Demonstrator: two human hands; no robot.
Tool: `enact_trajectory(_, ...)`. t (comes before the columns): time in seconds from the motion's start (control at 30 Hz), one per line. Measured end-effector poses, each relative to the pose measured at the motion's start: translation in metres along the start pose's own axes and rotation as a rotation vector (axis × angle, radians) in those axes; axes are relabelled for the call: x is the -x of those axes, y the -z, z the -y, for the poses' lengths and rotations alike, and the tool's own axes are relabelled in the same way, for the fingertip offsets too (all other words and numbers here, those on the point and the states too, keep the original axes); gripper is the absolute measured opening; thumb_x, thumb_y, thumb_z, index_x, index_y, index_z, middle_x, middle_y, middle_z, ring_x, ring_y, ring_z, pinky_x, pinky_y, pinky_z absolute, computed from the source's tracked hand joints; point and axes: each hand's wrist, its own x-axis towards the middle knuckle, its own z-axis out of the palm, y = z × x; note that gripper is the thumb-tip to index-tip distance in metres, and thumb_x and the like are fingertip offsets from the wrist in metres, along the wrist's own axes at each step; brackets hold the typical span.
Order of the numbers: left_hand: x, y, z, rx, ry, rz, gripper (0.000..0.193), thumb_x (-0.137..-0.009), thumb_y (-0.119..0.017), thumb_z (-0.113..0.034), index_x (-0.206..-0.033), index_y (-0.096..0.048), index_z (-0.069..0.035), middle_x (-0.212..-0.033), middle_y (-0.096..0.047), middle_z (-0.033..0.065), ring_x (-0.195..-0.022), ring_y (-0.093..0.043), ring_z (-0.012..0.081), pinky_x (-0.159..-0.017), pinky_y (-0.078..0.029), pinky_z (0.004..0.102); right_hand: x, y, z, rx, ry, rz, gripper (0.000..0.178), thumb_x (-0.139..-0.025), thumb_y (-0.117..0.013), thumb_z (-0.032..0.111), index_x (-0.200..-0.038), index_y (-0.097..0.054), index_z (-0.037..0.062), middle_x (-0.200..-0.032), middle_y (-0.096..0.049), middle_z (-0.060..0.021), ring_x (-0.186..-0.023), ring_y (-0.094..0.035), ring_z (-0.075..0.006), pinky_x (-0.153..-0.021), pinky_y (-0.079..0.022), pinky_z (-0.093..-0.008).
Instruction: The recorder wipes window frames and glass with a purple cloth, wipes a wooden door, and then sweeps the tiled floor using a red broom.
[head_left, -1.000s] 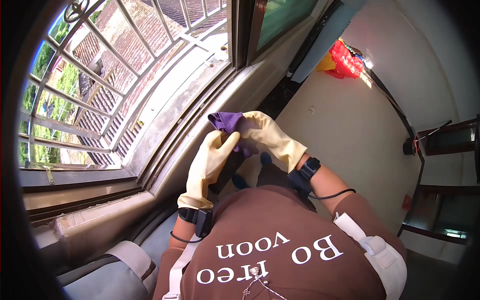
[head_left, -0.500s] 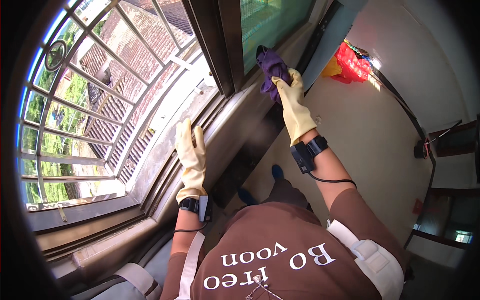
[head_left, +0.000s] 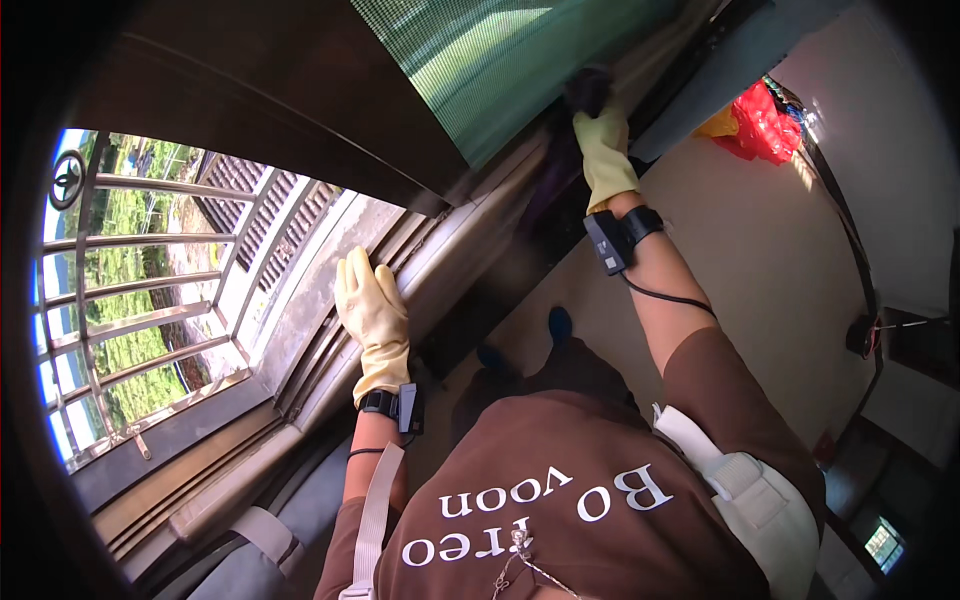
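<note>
Both of my hands wear pale yellow rubber gloves. My right hand [head_left: 604,145] is closed on a dark purple cloth [head_left: 590,90], pressing it to the sill side of the window below the mesh screen [head_left: 470,60]. The cloth is shadowed and partly blurred, and a loose fold hangs by the wall. My left hand [head_left: 374,305] lies on the window track [head_left: 320,350] with its fingers stretched out, holding nothing. Between the hands, the dark window frame [head_left: 300,100] meets the sill.
Metal security bars [head_left: 160,250] stand outside the opening at left. A red plastic bag [head_left: 768,125] lies on the floor at upper right, beside a grey-blue panel [head_left: 720,90]. Grey padded material [head_left: 215,560] sits at lower left.
My view has swung, and the dark frame fills more of the upper left. My right hand has moved the cloth higher and slightly right. The left hand stays on the track.
</note>
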Motion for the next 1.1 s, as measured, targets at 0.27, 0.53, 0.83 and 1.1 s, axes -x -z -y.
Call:
enact_trajectory(0.27,0.026,-0.001,0.014,-0.069,0.031,-0.025,0.045,-0.098,-0.062,-0.020,-0.135,-0.059,0.006,-0.125,-0.065,0.0273,-0.120,-0.058,0.0475,-0.107,-0.045,0.0522,0.136,-0.018,0.032,-0.032,-0.094,0.465,0.047,-0.086,-0.077,0.014,-0.131,-0.064,0.0054,-0.122,-0.073,-0.0195,-0.117,-0.070,-0.0326,-0.096,-0.055,-0.0390)
enact_trajectory(0.53,0.044,0.005,0.030,0.003,0.098,0.021,0.043,-0.097,-0.063,-0.024,-0.128,-0.059,0.005,-0.120,-0.065,0.0232,-0.113,-0.059,0.0424,-0.102,-0.046,0.0494,0.177,0.013,0.182,-0.110,1.167,0.101,0.034,-0.084,-0.077,0.001,-0.117,-0.068,0.0055,-0.107,-0.073,-0.0112,-0.094,-0.070,-0.0282,-0.085,-0.057,-0.0372)
enact_trajectory(0.83,0.048,-0.014,0.033,0.060,0.034,-0.019,0.042,-0.095,-0.065,-0.025,-0.124,-0.059,0.005,-0.118,-0.065,0.0220,-0.109,-0.059,0.0411,-0.098,-0.047,0.0489,0.209,-0.068,0.016,0.764,1.010,0.364,0.006,-0.090,-0.066,0.014,-0.091,-0.062,0.0179,-0.082,-0.061,-0.0108,-0.067,-0.069,-0.0285,-0.061,-0.056,-0.0434)
enact_trajectory(1.1,0.050,-0.018,0.036,0.033,0.105,-0.003,0.046,-0.100,-0.063,-0.028,-0.132,-0.059,0.005,-0.130,-0.065,0.0238,-0.125,-0.058,0.0437,-0.111,-0.042,0.0500,0.177,-0.027,0.021,0.811,0.395,0.545,0.035,-0.087,-0.072,0.017,-0.120,-0.068,0.0074,-0.116,-0.072,-0.0195,-0.110,-0.069,-0.0392,-0.095,-0.055,-0.0502)
